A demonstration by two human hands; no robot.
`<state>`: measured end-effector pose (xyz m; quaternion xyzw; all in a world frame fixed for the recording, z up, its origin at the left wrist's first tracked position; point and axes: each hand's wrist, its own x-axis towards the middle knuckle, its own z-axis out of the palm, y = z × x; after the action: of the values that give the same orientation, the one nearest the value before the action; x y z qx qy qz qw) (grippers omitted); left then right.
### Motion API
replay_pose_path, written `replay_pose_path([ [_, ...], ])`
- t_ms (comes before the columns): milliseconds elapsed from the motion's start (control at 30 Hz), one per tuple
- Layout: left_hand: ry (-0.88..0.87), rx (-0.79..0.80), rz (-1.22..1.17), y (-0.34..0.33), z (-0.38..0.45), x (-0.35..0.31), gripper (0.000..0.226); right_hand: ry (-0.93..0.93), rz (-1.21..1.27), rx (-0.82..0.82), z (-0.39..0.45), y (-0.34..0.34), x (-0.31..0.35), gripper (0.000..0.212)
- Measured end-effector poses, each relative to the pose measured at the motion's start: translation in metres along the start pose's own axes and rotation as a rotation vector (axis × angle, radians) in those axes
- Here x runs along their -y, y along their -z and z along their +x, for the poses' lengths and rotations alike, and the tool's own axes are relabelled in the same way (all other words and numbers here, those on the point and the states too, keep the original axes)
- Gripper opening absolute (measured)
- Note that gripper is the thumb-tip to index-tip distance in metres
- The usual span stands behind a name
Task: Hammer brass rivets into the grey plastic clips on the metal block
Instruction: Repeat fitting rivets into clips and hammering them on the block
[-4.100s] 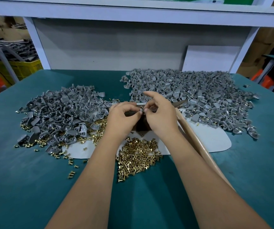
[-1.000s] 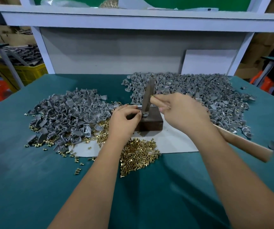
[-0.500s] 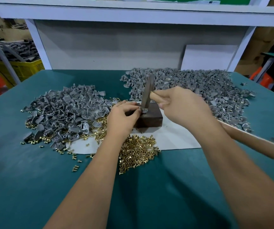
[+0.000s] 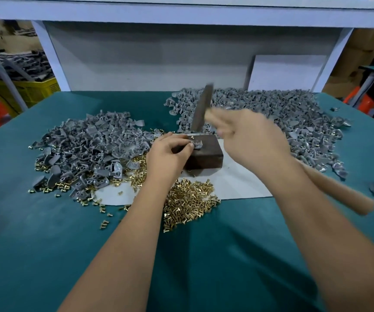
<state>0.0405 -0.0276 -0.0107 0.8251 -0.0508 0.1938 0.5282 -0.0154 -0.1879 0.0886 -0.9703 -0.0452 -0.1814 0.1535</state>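
Observation:
A dark metal block [image 4: 206, 157] stands on a white sheet [image 4: 237, 185] at the middle of the green table. On its top lies a grey plastic clip [image 4: 196, 144] with a brass rivet [image 4: 192, 137] sticking up from it. My left hand [image 4: 170, 154] pinches the clip at the block's left edge. My right hand [image 4: 251, 138], blurred by motion, grips a hammer by its wooden handle [image 4: 339, 192]. The hammer's head [image 4: 201, 110] is raised above the block.
A heap of loose brass rivets [image 4: 188, 203] lies in front of the block. Grey clips lie in a pile [image 4: 91, 149] on the left, mixed with rivets, and in a bigger pile [image 4: 271, 118] behind and to the right. A white shelf frame [image 4: 181, 12] closes off the table's back.
The hammer head has lifted off the clip and now stands above the block. Four seconds ago both hands were fitting a rivet and clip over the block.

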Motion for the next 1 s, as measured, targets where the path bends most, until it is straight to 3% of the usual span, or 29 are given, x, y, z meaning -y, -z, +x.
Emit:
replay_pose_path([
  [67,-0.008,0.005,0.016,0.001,0.0,-0.001,0.013,0.012,-0.053,0.132,0.003,0.003,-0.001,0.038],
  [233,0.007,-0.011,-0.014,-0.001,-0.001,0.0,0.013,-0.014,0.001,-0.052,0.0,0.004,0.001,0.045],
  [333,-0.023,-0.009,0.021,0.0,0.0,0.0,0.013,0.015,-0.057,0.124,0.0,0.001,0.001,0.038],
  [500,-0.019,-0.011,0.032,0.0,-0.001,-0.001,0.014,0.001,-0.016,-0.132,-0.003,0.003,0.006,0.046],
  [633,-0.021,-0.006,0.055,0.001,0.0,-0.001,0.015,0.008,-0.122,0.102,0.004,0.002,0.004,0.032],
  [800,-0.017,-0.01,0.046,-0.001,0.0,0.001,0.014,0.043,-0.021,-0.168,0.003,0.007,0.005,0.043],
  [900,-0.03,-0.012,0.042,0.001,0.0,-0.001,0.014,0.044,-0.097,0.103,0.004,0.003,0.001,0.035],
  [1000,-0.024,-0.008,0.035,0.001,-0.001,-0.002,0.014,0.029,-0.093,0.113,0.008,0.005,-0.001,0.034],
])
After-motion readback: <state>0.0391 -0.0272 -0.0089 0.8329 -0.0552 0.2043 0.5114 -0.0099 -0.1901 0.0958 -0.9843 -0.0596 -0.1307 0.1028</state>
